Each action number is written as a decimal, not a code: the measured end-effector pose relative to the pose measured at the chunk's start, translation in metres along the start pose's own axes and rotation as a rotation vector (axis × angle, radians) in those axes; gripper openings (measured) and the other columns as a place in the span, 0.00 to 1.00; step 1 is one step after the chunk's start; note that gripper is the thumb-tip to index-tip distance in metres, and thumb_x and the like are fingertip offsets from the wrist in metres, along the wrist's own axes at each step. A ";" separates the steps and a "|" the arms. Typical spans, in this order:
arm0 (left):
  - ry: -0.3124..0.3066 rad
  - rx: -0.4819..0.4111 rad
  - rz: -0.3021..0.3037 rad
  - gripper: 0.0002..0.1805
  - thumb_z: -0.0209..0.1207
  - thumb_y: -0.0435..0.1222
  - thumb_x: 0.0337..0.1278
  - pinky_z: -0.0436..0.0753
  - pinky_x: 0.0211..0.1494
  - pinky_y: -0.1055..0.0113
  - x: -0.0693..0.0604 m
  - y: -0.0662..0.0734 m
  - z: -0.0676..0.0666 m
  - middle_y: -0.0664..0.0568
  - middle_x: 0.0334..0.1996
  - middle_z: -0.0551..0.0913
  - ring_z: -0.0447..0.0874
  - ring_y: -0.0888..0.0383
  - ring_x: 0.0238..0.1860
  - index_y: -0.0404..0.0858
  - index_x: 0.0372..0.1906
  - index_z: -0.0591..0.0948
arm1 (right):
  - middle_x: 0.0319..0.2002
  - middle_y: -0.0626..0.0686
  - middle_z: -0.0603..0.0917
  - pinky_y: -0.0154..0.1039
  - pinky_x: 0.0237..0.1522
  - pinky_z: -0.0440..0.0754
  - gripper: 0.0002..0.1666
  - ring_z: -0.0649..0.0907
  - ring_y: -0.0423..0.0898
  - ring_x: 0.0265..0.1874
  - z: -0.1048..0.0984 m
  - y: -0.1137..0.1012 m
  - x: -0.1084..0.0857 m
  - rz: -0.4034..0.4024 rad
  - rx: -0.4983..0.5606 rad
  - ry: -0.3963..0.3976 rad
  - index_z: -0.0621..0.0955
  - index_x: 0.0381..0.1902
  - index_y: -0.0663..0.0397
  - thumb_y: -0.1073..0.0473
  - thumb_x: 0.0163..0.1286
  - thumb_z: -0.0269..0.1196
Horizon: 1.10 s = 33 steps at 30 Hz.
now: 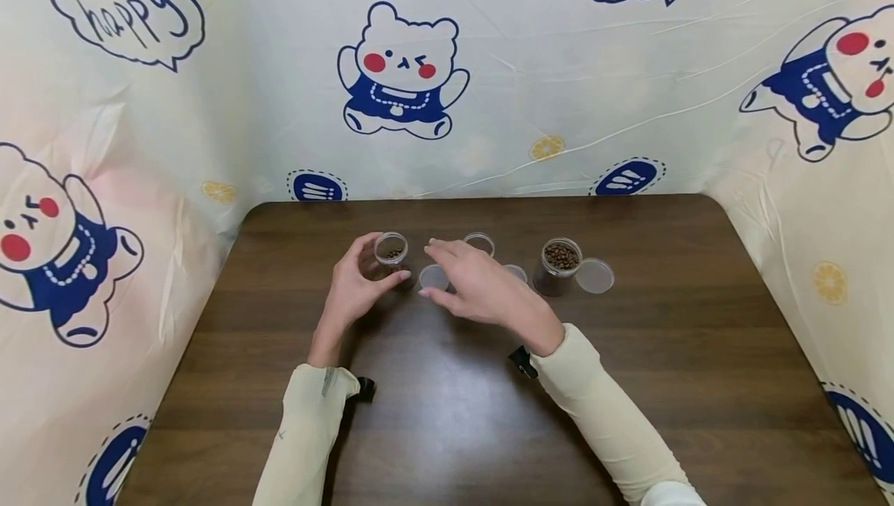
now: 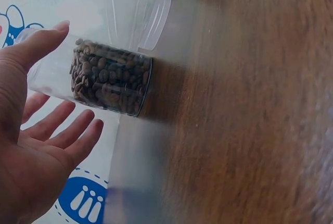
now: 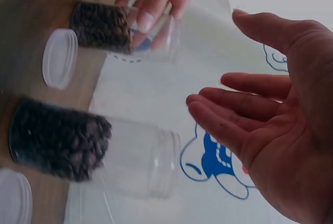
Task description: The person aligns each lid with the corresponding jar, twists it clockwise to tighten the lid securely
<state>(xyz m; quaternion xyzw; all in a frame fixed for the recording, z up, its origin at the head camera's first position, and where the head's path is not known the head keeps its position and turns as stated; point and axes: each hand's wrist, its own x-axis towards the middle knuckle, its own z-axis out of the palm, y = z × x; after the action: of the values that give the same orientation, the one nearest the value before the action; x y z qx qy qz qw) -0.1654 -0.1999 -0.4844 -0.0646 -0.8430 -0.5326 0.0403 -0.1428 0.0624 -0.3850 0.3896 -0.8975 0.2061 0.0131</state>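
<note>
Pale cloth (image 1: 517,71) printed with bears (image 1: 400,75), orange slices (image 1: 548,147) and the word "happy" hangs behind and on both sides of a dark wood table (image 1: 447,413). From the left, we first see a pale sleeve (image 1: 305,432) and the left hand (image 1: 355,281), which curves around the left jar (image 1: 391,254). Its thumb reaches across the near side and its fingers lie toward the far left side. In the left wrist view the fingers are relaxed and spread, with gaps between them; we cannot tell whether they touch the jar. The jar is clear, stands upright on the table and is partly filled with brown beans (image 2: 109,78).

Just to its right, the left lid (image 1: 434,278) lies on the table. Next comes the right hand (image 1: 482,282), its fingers extended and holding nothing, near the middle jar (image 3: 86,146), which it partly covers in the head view. That jar, upright and without its lid, holds dark beans to about half its height. We see the middle lid (image 1: 517,272) peeking out past the hand. Farther right stands the right jar (image 1: 555,277), uncovered, with beans showing at its mouth, and just beside it lies the right lid (image 1: 595,276). Another pale sleeve (image 1: 604,405) slants toward the lower right.
</note>
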 end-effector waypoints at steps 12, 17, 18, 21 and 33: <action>-0.022 -0.019 -0.019 0.43 0.80 0.40 0.52 0.77 0.73 0.41 0.004 0.001 0.000 0.40 0.65 0.81 0.80 0.42 0.69 0.44 0.72 0.71 | 0.79 0.68 0.66 0.53 0.79 0.69 0.44 0.69 0.63 0.78 0.027 -0.008 0.010 0.147 -0.022 -0.226 0.67 0.76 0.70 0.45 0.78 0.64; -0.025 -0.025 -0.036 0.43 0.80 0.40 0.52 0.76 0.74 0.41 0.004 0.002 0.001 0.41 0.66 0.80 0.80 0.43 0.69 0.43 0.73 0.71 | 0.78 0.68 0.67 0.49 0.81 0.67 0.37 0.69 0.62 0.78 0.042 -0.009 0.014 0.148 -0.093 -0.260 0.67 0.76 0.70 0.54 0.77 0.62; -0.024 -0.024 -0.041 0.44 0.80 0.40 0.53 0.76 0.74 0.42 0.003 0.002 0.001 0.41 0.67 0.80 0.80 0.43 0.69 0.42 0.73 0.71 | 0.78 0.68 0.68 0.49 0.81 0.67 0.37 0.69 0.62 0.78 0.044 -0.009 0.015 0.146 -0.106 -0.267 0.67 0.76 0.70 0.56 0.77 0.61; -0.021 -0.027 -0.053 0.44 0.80 0.39 0.52 0.76 0.74 0.42 0.002 0.001 0.003 0.40 0.67 0.80 0.80 0.43 0.69 0.41 0.73 0.70 | 0.77 0.69 0.68 0.49 0.82 0.65 0.36 0.68 0.62 0.79 0.053 -0.008 0.017 0.149 -0.135 -0.279 0.67 0.76 0.70 0.58 0.76 0.59; 0.009 -0.014 -0.042 0.42 0.80 0.42 0.52 0.79 0.71 0.42 0.004 -0.002 0.009 0.41 0.62 0.83 0.83 0.43 0.63 0.43 0.71 0.73 | 0.77 0.72 0.67 0.49 0.80 0.68 0.36 0.69 0.64 0.78 0.080 -0.001 0.028 0.195 -0.246 -0.241 0.64 0.77 0.73 0.58 0.79 0.57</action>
<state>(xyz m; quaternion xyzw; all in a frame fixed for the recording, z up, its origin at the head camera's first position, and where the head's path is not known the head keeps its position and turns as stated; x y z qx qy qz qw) -0.1699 -0.1929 -0.4895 -0.0447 -0.8403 -0.5393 0.0322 -0.1509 0.0123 -0.4524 0.3181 -0.9445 0.0472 -0.0671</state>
